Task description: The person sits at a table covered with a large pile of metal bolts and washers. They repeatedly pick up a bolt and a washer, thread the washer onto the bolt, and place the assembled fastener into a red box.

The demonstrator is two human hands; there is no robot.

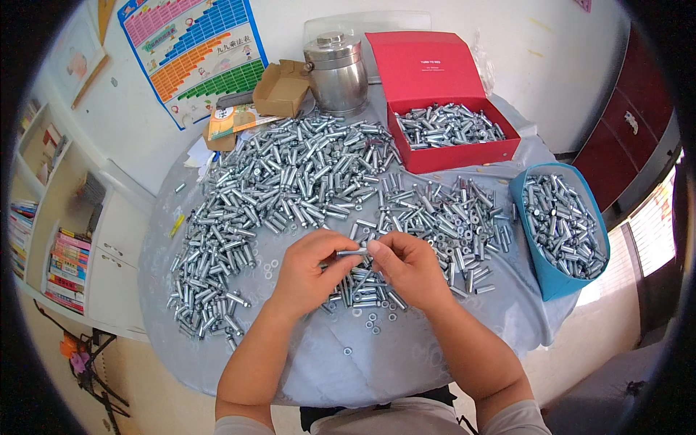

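Over the middle of the table, my left hand (306, 272) pinches a silver expansion bolt (352, 252) between thumb and fingers. The bolt lies nearly level, pointing right. My right hand (412, 274) is closed at its right end, thumb and index finger pressed together there; any small part between them is hidden. Beneath and beyond both hands spreads a big heap of metal expansion bolts (290, 174). To the right is a looser group of bolts and washers (464, 225). Several loose washers (373, 324) lie on the cloth nearer to me.
A red box (457, 156) with its lid raised and a blue fabric bin (554, 279) hold more bolts. A steel canister (337, 76) and a small cardboard box (281, 90) stand at the back. A grey cloth covers the round table (304, 370). Bookshelves (65, 239) line the left.
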